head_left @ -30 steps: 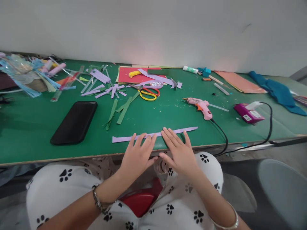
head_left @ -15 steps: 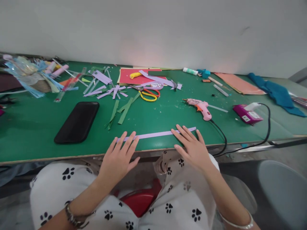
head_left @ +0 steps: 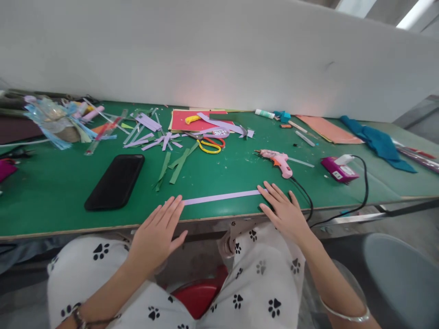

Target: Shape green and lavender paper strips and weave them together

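Observation:
A long lilac paper strip lies flat near the front edge of the green table. My left hand rests with fingers stretched out, its fingertips on the strip's left end. My right hand lies flat and open, with its fingertips on the strip's right end. Neither hand holds anything. Just beyond my right hand lies a pink glue gun, whose black cord runs off the table's edge.
A black phone lies to the left. Green strips, lilac scraps, yellow-handled scissors and red paper sit further back. A magenta power strip, orange sheet and blue cloth are on the right.
My hands have slid apart along the lilac strip, from its middle out to its two ends. The head view has tipped up slightly.

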{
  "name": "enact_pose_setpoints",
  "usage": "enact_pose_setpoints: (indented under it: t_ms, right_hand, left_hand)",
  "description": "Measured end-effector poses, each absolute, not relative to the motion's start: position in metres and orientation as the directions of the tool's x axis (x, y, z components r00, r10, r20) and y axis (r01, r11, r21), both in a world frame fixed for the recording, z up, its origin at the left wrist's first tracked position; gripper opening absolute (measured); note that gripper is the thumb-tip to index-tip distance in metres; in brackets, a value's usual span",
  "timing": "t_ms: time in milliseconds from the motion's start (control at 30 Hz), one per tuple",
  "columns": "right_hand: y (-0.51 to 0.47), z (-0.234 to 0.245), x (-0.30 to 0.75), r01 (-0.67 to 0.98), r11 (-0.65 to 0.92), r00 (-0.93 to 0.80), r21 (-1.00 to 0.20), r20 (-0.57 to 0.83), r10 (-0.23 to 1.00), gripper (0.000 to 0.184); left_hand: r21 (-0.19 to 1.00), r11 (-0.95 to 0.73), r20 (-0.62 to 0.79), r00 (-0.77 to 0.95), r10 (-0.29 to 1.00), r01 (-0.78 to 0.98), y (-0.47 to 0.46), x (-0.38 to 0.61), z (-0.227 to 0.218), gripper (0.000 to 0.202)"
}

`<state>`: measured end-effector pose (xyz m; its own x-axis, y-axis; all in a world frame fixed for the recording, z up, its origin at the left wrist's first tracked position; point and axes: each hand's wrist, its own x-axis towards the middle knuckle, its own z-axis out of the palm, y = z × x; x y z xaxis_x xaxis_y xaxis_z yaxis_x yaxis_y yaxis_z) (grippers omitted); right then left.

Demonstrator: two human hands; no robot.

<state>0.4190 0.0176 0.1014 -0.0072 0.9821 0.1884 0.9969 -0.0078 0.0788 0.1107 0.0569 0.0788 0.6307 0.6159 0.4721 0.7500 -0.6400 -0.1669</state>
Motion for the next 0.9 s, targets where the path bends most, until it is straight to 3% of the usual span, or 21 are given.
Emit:
enact_pose_setpoints:
  t_ms: [133, 233, 367, 500, 600, 667, 733, 900]
  right_hand:
    - [0.020, 0.102, 0.413, 0.997, -0.006, -0.014, 0.079, 0.257, 0.966, 0.041]
    - [0.030, 0.107, 0.400, 0.995, 0.079, -0.095, 0.061, 0.311, 0.946, 0.036]
    - [0.050, 0.115, 0.376, 0.934, 0.333, -0.291, -0.133, 0.263, 0.920, 0.025]
    - [0.058, 0.117, 0.355, 0.876, 0.408, -0.346, -0.258, 0.255, 0.903, 0.021]
    - [0.052, 0.110, 0.344, 0.834, 0.518, -0.452, -0.192, 0.302, 0.839, 0.034]
    - [0.046, 0.105, 0.340, 0.806, 0.578, -0.516, -0.129, 0.327, 0.792, 0.032]
    - [0.044, 0.102, 0.339, 0.785, 0.613, -0.552, -0.097, 0.342, 0.761, 0.025]
    - [0.062, 0.116, 0.339, 0.767, 0.642, -0.596, -0.008, 0.364, 0.716, 0.036]
  left_hand:
    - [-0.157, -0.610, 0.430, 0.609, 0.666, 0.777, 0.053, 0.099, 0.082, 0.046]
    - [-0.141, -0.597, 0.390, 0.599, 0.700, 0.790, 0.051, 0.096, 0.085, 0.047]
    - [-0.071, -0.605, 0.357, 0.586, 0.727, 0.793, 0.057, 0.094, 0.094, 0.044]
    - [-0.028, -0.644, 0.354, 0.610, 0.709, 0.765, 0.069, 0.103, 0.107, 0.042]
    - [-0.072, -0.731, 0.365, 0.699, 0.614, 0.679, 0.075, 0.120, 0.111, 0.044]
    - [-0.084, -0.789, 0.317, 0.767, 0.558, 0.608, 0.077, 0.132, 0.111, 0.043]
    - [-0.076, -0.805, 0.284, 0.787, 0.548, 0.588, 0.077, 0.142, 0.111, 0.037]
    - [-0.016, -0.813, 0.227, 0.794, 0.564, 0.582, 0.083, 0.153, 0.128, 0.020]
